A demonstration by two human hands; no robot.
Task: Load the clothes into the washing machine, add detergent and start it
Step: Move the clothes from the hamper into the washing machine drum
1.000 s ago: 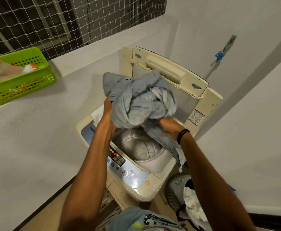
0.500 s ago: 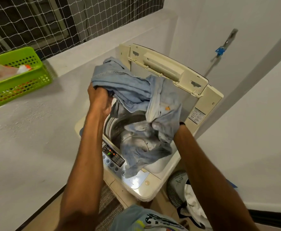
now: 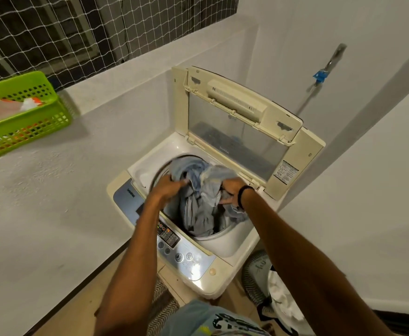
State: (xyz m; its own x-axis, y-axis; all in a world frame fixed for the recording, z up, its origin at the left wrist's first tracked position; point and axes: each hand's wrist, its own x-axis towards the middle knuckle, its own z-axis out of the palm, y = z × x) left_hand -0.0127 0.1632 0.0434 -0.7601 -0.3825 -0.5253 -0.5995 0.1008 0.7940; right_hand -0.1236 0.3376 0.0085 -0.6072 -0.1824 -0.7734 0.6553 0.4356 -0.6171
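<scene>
Both hands are down in the mouth of the tub. The left hand (image 3: 167,189) has its fingers curled into the left edge of the bundle of clothes (image 3: 200,197). The right hand (image 3: 230,190) clutches a fold on the bundle's right side, with a black wristband (image 3: 244,194) at the wrist. The bundle is pale blue-grey fabric, crumpled and heavily creased, with lighter, washed-out patches near the top and darker folds between; single garments cannot be told apart. It lies inside the drum opening, its upper part rising just above the drum rim (image 3: 160,173) and its lower part hanging into the tub. Blur softens the cloth near the left fingers. The top-loading washing machine (image 3: 225,253) is cream, its hinged lid (image 3: 242,117) folded and standing upright at the back. A blue control panel (image 3: 172,241) with buttons runs along the front edge, partly hidden by the left forearm. Just beside the machine on the right stands a round laundry hamper (image 3: 254,275) holding white cloth (image 3: 283,304). At far left a green plastic basket (image 3: 29,117) rests on a white ledge (image 3: 138,71) below window netting (image 3: 77,32).
</scene>
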